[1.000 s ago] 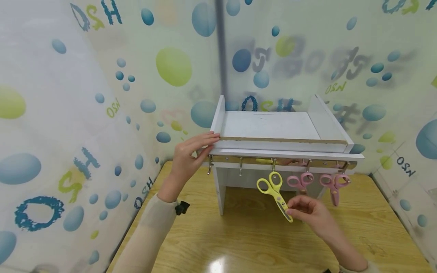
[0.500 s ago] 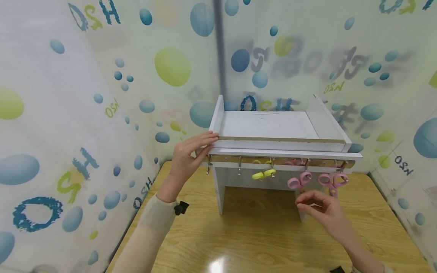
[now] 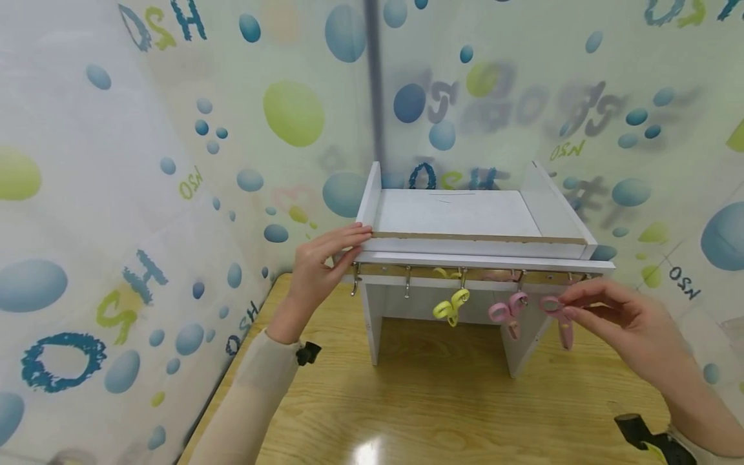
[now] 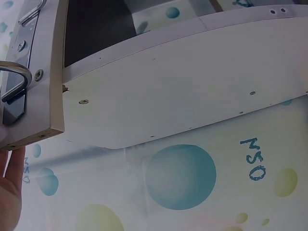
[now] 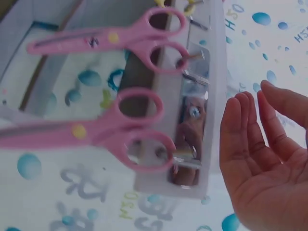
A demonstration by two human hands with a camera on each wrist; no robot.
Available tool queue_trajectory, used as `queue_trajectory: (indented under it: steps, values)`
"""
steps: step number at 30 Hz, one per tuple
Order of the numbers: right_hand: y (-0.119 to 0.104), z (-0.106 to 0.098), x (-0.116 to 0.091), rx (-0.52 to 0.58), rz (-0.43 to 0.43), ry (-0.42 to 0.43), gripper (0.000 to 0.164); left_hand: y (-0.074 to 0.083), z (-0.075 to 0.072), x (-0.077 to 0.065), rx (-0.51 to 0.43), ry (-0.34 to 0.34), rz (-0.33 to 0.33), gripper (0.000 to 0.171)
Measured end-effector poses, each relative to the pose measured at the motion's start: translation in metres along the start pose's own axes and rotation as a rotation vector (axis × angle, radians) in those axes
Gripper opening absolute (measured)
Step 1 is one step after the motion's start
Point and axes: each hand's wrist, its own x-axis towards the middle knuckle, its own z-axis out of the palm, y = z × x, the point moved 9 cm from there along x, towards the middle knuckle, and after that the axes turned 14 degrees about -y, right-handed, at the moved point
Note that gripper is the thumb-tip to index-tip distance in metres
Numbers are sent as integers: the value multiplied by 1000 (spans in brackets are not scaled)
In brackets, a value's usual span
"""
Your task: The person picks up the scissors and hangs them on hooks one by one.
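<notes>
My left hand grips the left front corner of a small white shelf unit, fingers on top and thumb below. From the metal hook rail under its front edge hang yellow scissors and two pairs of pink scissors. My right hand is at the rightmost pink scissors, overlapping a handle ring in the head view. In the right wrist view, a gap separates the loosely bent fingers from those pink scissors; the middle pink scissors hang beyond them.
Two hooks on the left of the rail carry nothing. The unit stands on a wood-grain table, close to a wall patterned with dots and letters. Raised side boards flank its top.
My right hand has let go of the yellow scissors, which now swing on their hook, and has moved right and up to the rightmost pink scissors. My left hand has stayed put.
</notes>
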Motion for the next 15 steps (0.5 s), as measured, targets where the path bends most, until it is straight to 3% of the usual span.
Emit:
queue_trajectory:
  steps: [3,9,15]
  values:
    - [-6,-18,5,-185,16,48,24,0,0,0,-3,0,-1,29]
    - [-16,-48,17,-447,-123,137,33,0,1,-1,-11,1,0,28]
    - [-4,-58,32,-604,-246,98,35,1,0,3,14,-43,9,32]
